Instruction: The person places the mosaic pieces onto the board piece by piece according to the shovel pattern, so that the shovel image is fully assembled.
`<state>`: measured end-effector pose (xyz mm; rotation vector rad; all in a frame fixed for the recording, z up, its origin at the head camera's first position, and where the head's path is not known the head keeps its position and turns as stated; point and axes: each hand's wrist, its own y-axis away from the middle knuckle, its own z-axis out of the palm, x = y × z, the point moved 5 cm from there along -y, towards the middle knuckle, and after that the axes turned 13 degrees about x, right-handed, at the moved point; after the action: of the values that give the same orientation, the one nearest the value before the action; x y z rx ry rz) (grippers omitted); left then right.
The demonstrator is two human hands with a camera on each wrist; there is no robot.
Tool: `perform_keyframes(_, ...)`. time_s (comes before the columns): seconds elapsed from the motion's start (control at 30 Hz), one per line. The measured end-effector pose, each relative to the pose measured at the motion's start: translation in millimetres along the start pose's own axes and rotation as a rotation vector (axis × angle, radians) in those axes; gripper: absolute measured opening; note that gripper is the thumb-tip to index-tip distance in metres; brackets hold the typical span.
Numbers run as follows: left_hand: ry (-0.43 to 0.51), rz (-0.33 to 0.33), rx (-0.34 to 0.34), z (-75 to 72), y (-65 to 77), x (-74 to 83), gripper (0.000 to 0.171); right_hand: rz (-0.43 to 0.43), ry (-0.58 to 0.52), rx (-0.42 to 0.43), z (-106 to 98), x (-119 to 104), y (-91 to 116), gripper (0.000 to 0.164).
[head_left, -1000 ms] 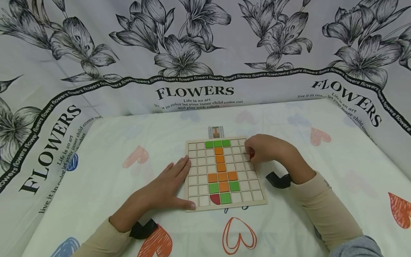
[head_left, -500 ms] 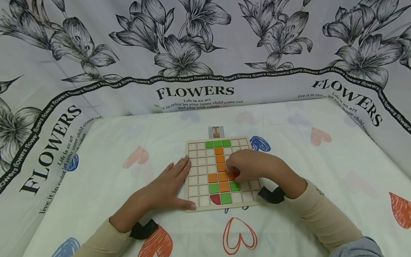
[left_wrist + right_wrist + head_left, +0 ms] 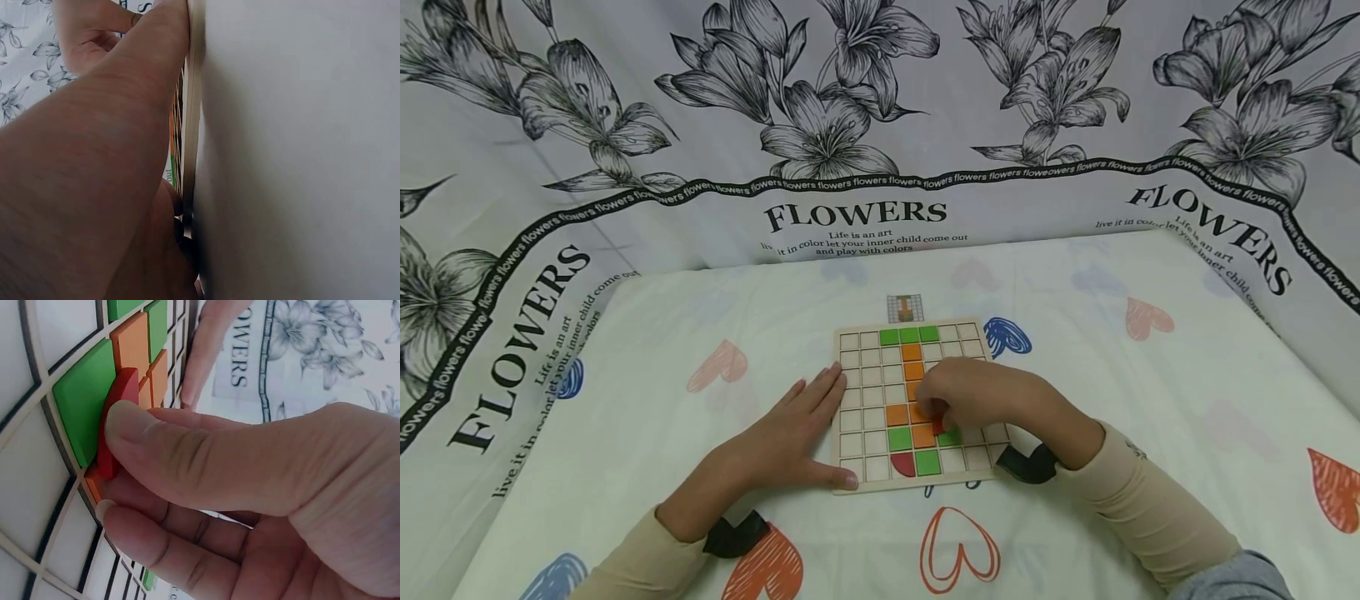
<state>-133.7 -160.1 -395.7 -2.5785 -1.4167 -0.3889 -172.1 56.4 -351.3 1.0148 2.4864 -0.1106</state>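
In the head view a wooden grid board (image 3: 874, 469) lies on the white cloth. Orange tiles (image 3: 922, 436) run down its middle, with green tiles (image 3: 928, 462) at both ends. A red quarter-round tile (image 3: 904, 464) sits in the bottom row. My left hand (image 3: 778, 433) rests along the board's left edge, fingers straight, thumb at the near corner. Over the board's lower middle, my right hand (image 3: 981, 392) pinches another red curved tile (image 3: 127, 387). The right wrist view has it standing on edge between thumb and fingers, close against a green tile (image 3: 81, 403).
A small printed pattern card (image 3: 904, 308) lies just beyond the board's far edge. The cloth (image 3: 760, 312) bears printed hearts. Behind it hangs a flower-printed curtain (image 3: 865, 100).
My right hand has come from the board's right edge leftward and nearer to me, over the lower middle, carrying the red tile. The left hand has stayed put.
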Motion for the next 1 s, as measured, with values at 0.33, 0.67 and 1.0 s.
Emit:
perform_keyframes(0.33, -0.010, 0.003, 0.003, 0.3, -0.4, 0.3, 0.132, 0.049, -0.015, 0.007, -2.5, 4.2, 0.5, 0.023)
perform_keyframes(0.67, -0.001, 0.012, 0.006, 0.4, 0.5, -0.5, 0.131, 0.124, 0.121, -0.100, 4.3, 2.2, 6.5, 0.031)
perform_keyframes(1.0, 0.007, 0.014, 0.006, 0.3, 0.6, -0.2, 0.130, 0.124, 0.223, -0.075, 7.7, -7.5, 10.7, 0.035)
